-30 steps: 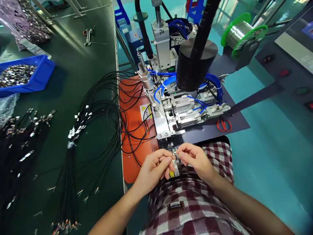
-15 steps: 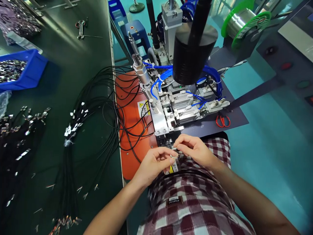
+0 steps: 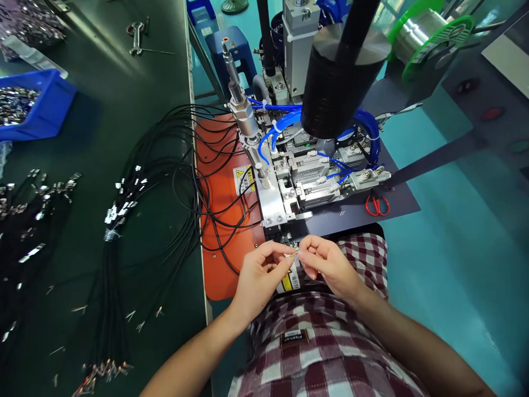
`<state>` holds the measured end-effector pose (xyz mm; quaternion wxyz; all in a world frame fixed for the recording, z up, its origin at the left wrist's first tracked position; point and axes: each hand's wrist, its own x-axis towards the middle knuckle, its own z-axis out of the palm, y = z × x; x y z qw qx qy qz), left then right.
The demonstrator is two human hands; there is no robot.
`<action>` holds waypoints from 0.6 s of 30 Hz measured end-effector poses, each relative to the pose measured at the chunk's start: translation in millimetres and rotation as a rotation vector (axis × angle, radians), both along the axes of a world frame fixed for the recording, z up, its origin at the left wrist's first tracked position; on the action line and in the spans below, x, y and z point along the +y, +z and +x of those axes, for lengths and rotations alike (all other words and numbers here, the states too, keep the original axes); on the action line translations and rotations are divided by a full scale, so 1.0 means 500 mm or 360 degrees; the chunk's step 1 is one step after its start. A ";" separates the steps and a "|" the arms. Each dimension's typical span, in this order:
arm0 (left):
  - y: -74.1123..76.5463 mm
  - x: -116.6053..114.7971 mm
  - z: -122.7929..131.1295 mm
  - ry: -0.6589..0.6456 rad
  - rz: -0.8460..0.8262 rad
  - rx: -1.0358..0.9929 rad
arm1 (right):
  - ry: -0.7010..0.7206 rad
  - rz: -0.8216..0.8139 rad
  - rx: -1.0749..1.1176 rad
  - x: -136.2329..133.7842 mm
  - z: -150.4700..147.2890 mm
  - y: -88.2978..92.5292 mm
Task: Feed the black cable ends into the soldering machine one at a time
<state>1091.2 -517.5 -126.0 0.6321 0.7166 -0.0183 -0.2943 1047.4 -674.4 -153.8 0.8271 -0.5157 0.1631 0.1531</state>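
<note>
My left hand (image 3: 261, 278) pinches thin, pale wire ends (image 3: 293, 254) between thumb and forefinger. Facing it, my right hand (image 3: 326, 266) has its thumb and fingertips closed at the same spot. What the right fingers grip is too small to make out; the fingertips of both hands nearly meet. Just beyond them is the front of a metal bench machine (image 3: 275, 209), and a yellow and white label (image 3: 291, 280) shows below the fingers. Black cables (image 3: 223, 220) run across the machine's orange base (image 3: 212, 275) on the left.
On the dark table lie a bundle of black cables (image 3: 109, 275) with metal plugs, a blue bin (image 3: 53, 113) of small metal parts and a wrench (image 3: 136, 39). Red-handled scissors (image 3: 377, 206) rest on the machine's grey plate. A black cylinder (image 3: 341, 82) and a wire spool (image 3: 430, 38) stand beyond.
My right hand has come down and its fingertips have closed in on those of my left hand. The left hand has turned slightly and shifted up. The view has moved a little.
</note>
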 end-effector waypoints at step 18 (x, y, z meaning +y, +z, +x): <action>-0.001 0.020 0.010 -0.0061 -0.0168 0.0189 | 0.0139 0.0258 0.0026 -0.008 0.004 -0.008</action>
